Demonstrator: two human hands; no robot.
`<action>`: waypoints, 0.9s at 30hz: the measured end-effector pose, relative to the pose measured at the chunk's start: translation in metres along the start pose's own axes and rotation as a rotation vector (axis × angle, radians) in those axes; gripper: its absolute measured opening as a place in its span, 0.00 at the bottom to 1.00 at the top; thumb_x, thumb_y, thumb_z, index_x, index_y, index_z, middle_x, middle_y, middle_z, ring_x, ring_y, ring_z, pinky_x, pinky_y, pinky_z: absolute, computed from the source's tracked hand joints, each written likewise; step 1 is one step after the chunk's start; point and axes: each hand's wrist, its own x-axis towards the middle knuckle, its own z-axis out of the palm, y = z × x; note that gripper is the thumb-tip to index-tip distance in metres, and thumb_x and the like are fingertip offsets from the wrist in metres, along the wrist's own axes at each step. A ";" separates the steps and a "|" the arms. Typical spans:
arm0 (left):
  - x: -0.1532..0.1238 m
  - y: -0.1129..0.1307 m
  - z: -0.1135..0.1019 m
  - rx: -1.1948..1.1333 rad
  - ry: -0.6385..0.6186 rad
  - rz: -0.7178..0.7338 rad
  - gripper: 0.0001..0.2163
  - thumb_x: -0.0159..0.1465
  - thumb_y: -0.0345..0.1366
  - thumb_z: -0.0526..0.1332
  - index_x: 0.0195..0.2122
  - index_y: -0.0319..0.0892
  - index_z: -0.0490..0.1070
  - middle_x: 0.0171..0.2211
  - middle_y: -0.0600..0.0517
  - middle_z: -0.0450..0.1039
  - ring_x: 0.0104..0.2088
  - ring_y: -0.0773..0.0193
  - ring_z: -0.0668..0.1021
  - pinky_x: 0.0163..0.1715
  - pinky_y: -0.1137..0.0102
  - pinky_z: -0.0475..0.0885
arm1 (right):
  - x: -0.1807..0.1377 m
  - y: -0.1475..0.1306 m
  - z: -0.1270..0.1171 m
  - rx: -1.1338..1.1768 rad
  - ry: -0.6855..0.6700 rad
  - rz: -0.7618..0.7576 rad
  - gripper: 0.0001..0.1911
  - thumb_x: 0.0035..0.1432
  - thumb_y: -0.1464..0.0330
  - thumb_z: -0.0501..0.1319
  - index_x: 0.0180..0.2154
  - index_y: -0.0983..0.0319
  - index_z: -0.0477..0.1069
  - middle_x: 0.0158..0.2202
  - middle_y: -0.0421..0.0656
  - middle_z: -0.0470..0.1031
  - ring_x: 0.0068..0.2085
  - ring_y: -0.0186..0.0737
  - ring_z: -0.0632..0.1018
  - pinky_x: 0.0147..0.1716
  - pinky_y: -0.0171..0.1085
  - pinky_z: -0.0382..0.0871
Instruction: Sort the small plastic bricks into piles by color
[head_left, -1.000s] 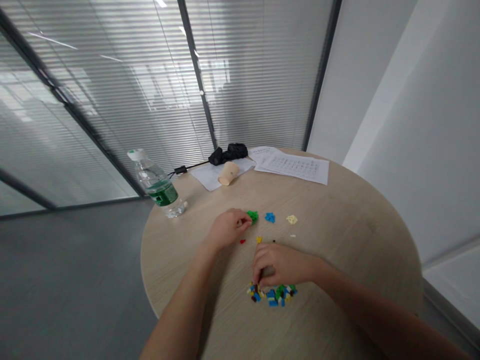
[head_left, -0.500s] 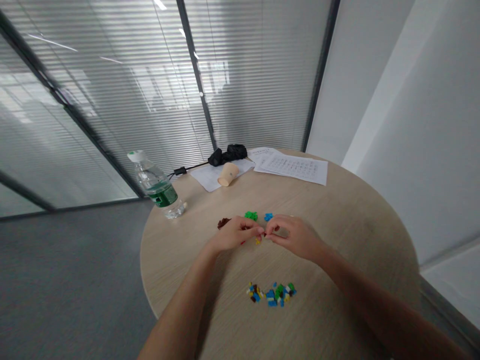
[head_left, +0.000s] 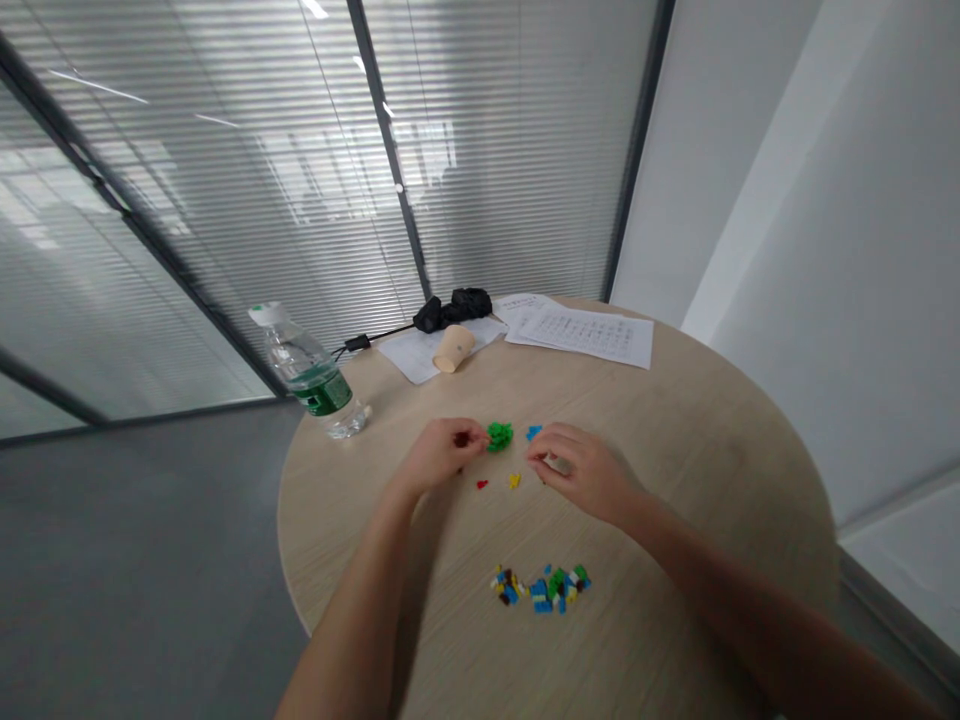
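My left hand [head_left: 444,452] hovers over the brown bricks [head_left: 461,439], which it mostly hides; its fingers are curled together, and whatever they hold is too small to make out. Just right of its fingertips lies a pile of green bricks [head_left: 499,437]. My right hand [head_left: 576,462] has thumb and fingertips drawn together in a pinch beside the blue bricks [head_left: 533,433]; what is between them cannot be made out. Between and below the hands lie a small red piece [head_left: 481,484] and some yellow pieces [head_left: 514,481].
Nearer me on the round table [head_left: 360,540] lies a mixed heap of small coloured bricks [head_left: 551,588]. A water bottle [head_left: 319,385] stands at the left edge. Toward the back are a paper cup [head_left: 454,349] on its side, printed sheets [head_left: 585,335] and a black folded item [head_left: 454,310].
My left hand has moved left, away from my right hand, to over the brown bricks. The red and yellow pieces show more fully. My right hand stays nearly in place.
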 end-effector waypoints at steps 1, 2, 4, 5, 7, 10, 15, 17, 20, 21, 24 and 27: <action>-0.001 -0.004 -0.007 0.130 0.090 -0.059 0.10 0.59 0.37 0.55 0.33 0.39 0.74 0.25 0.52 0.74 0.22 0.68 0.72 0.24 0.74 0.64 | 0.000 0.000 0.000 -0.005 0.000 0.004 0.06 0.60 0.71 0.55 0.33 0.61 0.70 0.32 0.43 0.75 0.36 0.36 0.74 0.36 0.35 0.69; -0.002 -0.007 -0.013 0.276 0.148 -0.089 0.10 0.59 0.36 0.56 0.33 0.40 0.75 0.26 0.51 0.75 0.24 0.67 0.73 0.25 0.73 0.64 | 0.000 0.001 0.000 -0.011 -0.005 0.007 0.06 0.60 0.71 0.55 0.33 0.61 0.71 0.32 0.43 0.75 0.35 0.36 0.74 0.36 0.35 0.69; -0.003 -0.012 -0.023 0.448 0.203 -0.126 0.09 0.58 0.36 0.56 0.33 0.41 0.75 0.29 0.50 0.77 0.27 0.65 0.74 0.27 0.73 0.64 | 0.000 0.001 0.000 -0.030 -0.027 0.012 0.06 0.59 0.72 0.55 0.32 0.61 0.71 0.31 0.43 0.75 0.34 0.36 0.74 0.36 0.35 0.69; -0.004 -0.014 -0.025 0.493 0.198 -0.125 0.09 0.59 0.36 0.56 0.34 0.42 0.75 0.30 0.50 0.77 0.28 0.64 0.75 0.28 0.73 0.64 | 0.000 0.001 0.000 -0.038 -0.045 0.013 0.06 0.59 0.72 0.56 0.32 0.61 0.71 0.30 0.42 0.75 0.34 0.36 0.74 0.36 0.36 0.69; -0.005 -0.014 -0.026 0.534 0.166 -0.119 0.10 0.59 0.37 0.55 0.34 0.43 0.75 0.31 0.50 0.77 0.29 0.64 0.75 0.28 0.73 0.63 | 0.000 0.001 0.000 -0.051 -0.073 0.011 0.05 0.58 0.72 0.57 0.31 0.61 0.71 0.30 0.42 0.76 0.34 0.36 0.74 0.36 0.35 0.68; -0.005 -0.014 -0.023 0.565 0.138 -0.131 0.10 0.59 0.38 0.56 0.35 0.44 0.76 0.30 0.51 0.77 0.29 0.64 0.75 0.27 0.73 0.62 | 0.000 0.002 0.000 -0.063 -0.096 0.013 0.05 0.58 0.72 0.57 0.32 0.61 0.71 0.31 0.42 0.76 0.34 0.36 0.74 0.36 0.35 0.68; -0.003 -0.018 -0.022 0.578 0.115 -0.225 0.10 0.59 0.38 0.56 0.35 0.44 0.76 0.32 0.50 0.78 0.30 0.63 0.76 0.26 0.74 0.61 | -0.001 0.004 0.000 -0.072 -0.090 0.002 0.04 0.57 0.73 0.58 0.32 0.62 0.72 0.30 0.42 0.76 0.34 0.36 0.74 0.35 0.35 0.68; -0.003 -0.020 -0.022 0.579 0.109 -0.252 0.10 0.59 0.38 0.56 0.35 0.44 0.76 0.32 0.50 0.78 0.31 0.63 0.76 0.26 0.73 0.61 | -0.002 0.005 0.001 -0.072 -0.082 -0.015 0.04 0.56 0.73 0.58 0.32 0.62 0.72 0.30 0.42 0.76 0.34 0.36 0.74 0.35 0.35 0.68; -0.003 -0.020 -0.023 0.586 0.114 -0.261 0.09 0.59 0.38 0.57 0.35 0.44 0.76 0.32 0.50 0.77 0.30 0.63 0.76 0.26 0.73 0.61 | -0.002 0.005 0.001 -0.075 -0.079 -0.027 0.04 0.56 0.74 0.58 0.31 0.62 0.72 0.30 0.42 0.76 0.33 0.35 0.74 0.34 0.35 0.68; -0.003 -0.019 -0.023 0.585 0.116 -0.263 0.09 0.59 0.38 0.57 0.35 0.44 0.76 0.32 0.50 0.77 0.30 0.63 0.76 0.26 0.72 0.61 | -0.002 0.005 0.001 -0.078 -0.082 -0.026 0.04 0.57 0.73 0.58 0.31 0.62 0.72 0.30 0.42 0.76 0.33 0.35 0.74 0.34 0.35 0.68; -0.003 -0.019 -0.023 0.581 0.130 -0.250 0.09 0.59 0.38 0.57 0.34 0.44 0.76 0.32 0.50 0.77 0.30 0.61 0.76 0.27 0.72 0.62 | -0.002 0.004 0.000 -0.090 -0.090 -0.024 0.04 0.56 0.73 0.58 0.31 0.62 0.72 0.30 0.42 0.76 0.33 0.36 0.75 0.34 0.35 0.68; -0.002 -0.022 -0.020 0.579 0.175 -0.143 0.09 0.59 0.37 0.57 0.34 0.42 0.75 0.34 0.49 0.76 0.34 0.61 0.75 0.32 0.70 0.66 | -0.002 0.004 0.000 -0.086 -0.097 -0.022 0.04 0.56 0.73 0.59 0.31 0.62 0.72 0.30 0.42 0.76 0.34 0.36 0.75 0.34 0.35 0.68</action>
